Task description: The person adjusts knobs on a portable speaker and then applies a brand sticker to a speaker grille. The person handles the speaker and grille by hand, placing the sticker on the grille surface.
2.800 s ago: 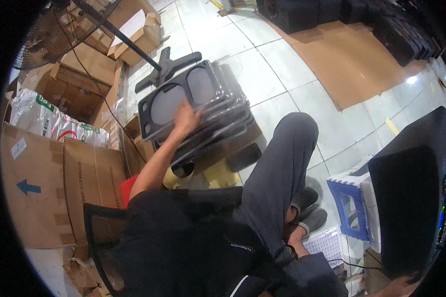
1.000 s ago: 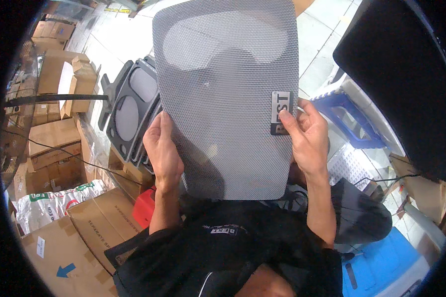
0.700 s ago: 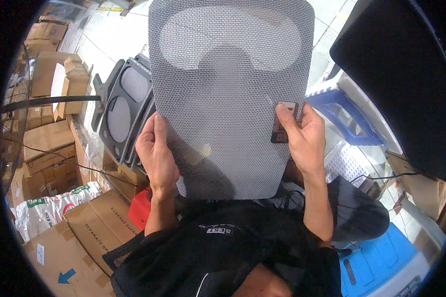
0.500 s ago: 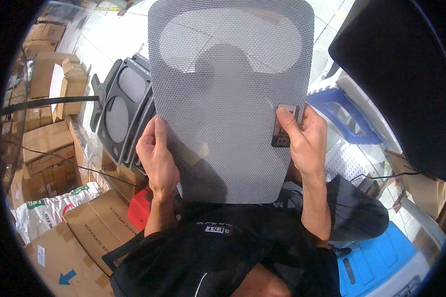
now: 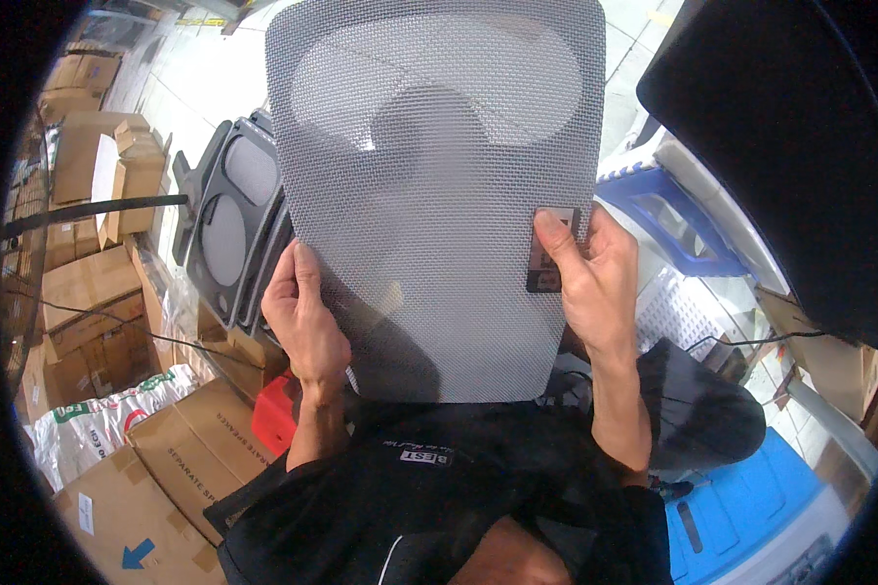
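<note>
Head view: I've got the grey mesh panel (image 5: 429,195) up in front of my chest, left hand (image 5: 305,317) clamped on its left edge, right hand (image 5: 590,283) pinching the right edge, thumb on the small dark label (image 5: 548,255). It looks light and floppy, a fine see-through weave that would sag if held by one side, so both edges are the place to grip. Wide rounded top, narrower bottom. Left of the panel, black chair-back frames (image 5: 229,229) stand stacked; right of it, a blue stool (image 5: 678,219).
</note>
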`<state>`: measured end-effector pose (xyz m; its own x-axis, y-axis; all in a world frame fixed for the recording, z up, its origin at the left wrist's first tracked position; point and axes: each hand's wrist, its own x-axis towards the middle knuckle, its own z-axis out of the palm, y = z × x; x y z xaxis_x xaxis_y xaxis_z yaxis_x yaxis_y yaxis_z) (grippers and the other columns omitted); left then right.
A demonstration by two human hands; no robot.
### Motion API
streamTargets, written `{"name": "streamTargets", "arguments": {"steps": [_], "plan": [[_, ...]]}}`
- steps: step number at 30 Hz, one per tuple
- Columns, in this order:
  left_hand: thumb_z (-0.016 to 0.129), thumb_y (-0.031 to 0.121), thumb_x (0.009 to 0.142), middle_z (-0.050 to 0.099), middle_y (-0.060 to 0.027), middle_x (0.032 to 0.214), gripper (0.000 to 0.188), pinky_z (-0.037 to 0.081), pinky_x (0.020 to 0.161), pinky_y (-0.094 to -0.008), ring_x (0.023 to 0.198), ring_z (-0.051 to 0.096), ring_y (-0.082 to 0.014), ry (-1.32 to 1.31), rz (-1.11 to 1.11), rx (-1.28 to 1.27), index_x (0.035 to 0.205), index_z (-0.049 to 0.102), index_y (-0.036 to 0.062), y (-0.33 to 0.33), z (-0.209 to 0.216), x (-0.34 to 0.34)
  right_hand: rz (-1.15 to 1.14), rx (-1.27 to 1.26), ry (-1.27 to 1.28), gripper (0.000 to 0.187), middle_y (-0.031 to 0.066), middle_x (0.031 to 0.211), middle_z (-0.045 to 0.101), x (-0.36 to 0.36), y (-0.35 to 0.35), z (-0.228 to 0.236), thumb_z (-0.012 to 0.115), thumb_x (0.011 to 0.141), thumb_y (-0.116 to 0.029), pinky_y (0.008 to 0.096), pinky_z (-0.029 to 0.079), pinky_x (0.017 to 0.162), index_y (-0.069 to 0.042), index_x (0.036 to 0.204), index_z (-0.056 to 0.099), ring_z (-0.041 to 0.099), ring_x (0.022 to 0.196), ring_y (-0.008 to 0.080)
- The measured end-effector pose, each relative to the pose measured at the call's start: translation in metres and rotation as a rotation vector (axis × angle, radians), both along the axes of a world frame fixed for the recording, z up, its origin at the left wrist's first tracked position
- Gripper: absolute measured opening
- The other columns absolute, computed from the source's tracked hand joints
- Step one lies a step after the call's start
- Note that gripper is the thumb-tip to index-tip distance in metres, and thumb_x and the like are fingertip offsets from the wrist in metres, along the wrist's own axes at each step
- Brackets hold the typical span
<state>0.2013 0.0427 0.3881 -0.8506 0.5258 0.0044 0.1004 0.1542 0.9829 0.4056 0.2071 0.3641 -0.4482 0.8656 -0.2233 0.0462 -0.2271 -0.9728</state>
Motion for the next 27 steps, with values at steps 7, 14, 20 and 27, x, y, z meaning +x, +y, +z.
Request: {"name": "streamTargets", "arguments": {"steps": [7,14,20,27], "plan": [[0.052,0.02,0.11,0.071,-0.0045,0.108,0.034,0.046,0.089,-0.0234,0.096,0.06,-0.0073,-0.112,-0.055,0.047,0.12,0.068,-0.0088,0.005,-0.005,-0.012,0.083,-0.141,0.132,0.03,0.0095,0.102,0.071,0.003,0.0,0.012,0.07,0.1,-0.015,0.0284,0.055,0.086,0.007,0.118,0.062,0.068,0.093,0.0146],[0.053,0.018,0.11,0.073,-0.0076,0.111,0.034,0.047,0.091,-0.0242,0.097,0.063,-0.0091,-0.116,-0.052,0.0,0.122,0.067,-0.01,0.001,-0.007,-0.023,0.194,-0.203,0.294,0.053,0.0153,0.119,0.069,0.011,0.003,0.002,0.077,0.088,0.001,0.0339,0.054,0.098,0.009,0.134,0.052,0.067,0.108,0.0199],[0.053,0.017,0.109,0.072,-0.0087,0.113,0.034,0.047,0.091,-0.0245,0.097,0.063,-0.01,-0.099,-0.04,-0.026,0.123,0.066,-0.0108,0.002,-0.01,-0.023,0.227,-0.197,0.129,0.053,0.0158,0.119,0.07,0.019,0.001,-0.009,0.079,0.085,0.003,0.0352,0.054,0.099,0.01,0.132,0.054,0.068,0.11,0.0213],[0.053,0.018,0.109,0.072,-0.0089,0.114,0.034,0.047,0.091,-0.0245,0.098,0.064,-0.0104,-0.153,-0.058,-0.041,0.123,0.066,-0.0108,0.005,-0.003,-0.019,0.196,-0.237,0.204,0.042,0.0137,0.118,0.071,0.019,0.001,-0.014,0.072,0.093,0.0,0.0333,0.054,0.097,0.009,0.131,0.056,0.068,0.108,0.0182]]}}
